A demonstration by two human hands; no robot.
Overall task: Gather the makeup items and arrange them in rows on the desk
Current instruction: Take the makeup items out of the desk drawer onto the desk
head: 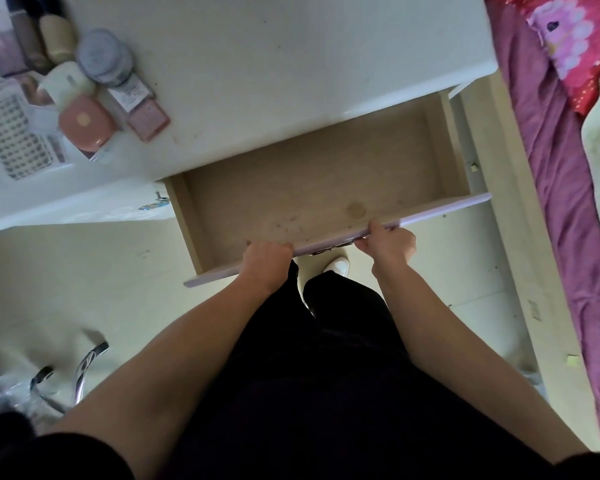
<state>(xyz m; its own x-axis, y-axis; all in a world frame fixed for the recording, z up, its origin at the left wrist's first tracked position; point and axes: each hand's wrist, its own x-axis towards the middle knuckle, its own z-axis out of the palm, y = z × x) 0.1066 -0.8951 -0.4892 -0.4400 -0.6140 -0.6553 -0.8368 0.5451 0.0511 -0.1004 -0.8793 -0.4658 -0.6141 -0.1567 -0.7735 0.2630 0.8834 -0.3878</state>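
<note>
L hand [265,263] & R hand [392,244] both curl fingers over the lilac drawer front [440,208], drawer standing open. Makeup items [94,95] sit clustered on desk [274,57], well beyond & left of L hand.

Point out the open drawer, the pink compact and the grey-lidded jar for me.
open drawer [326,174], head view, its bare bottom panel.
pink compact [84,121], head view, middle of its lid.
grey-lidded jar [99,54], head view, top of its lid.
</note>
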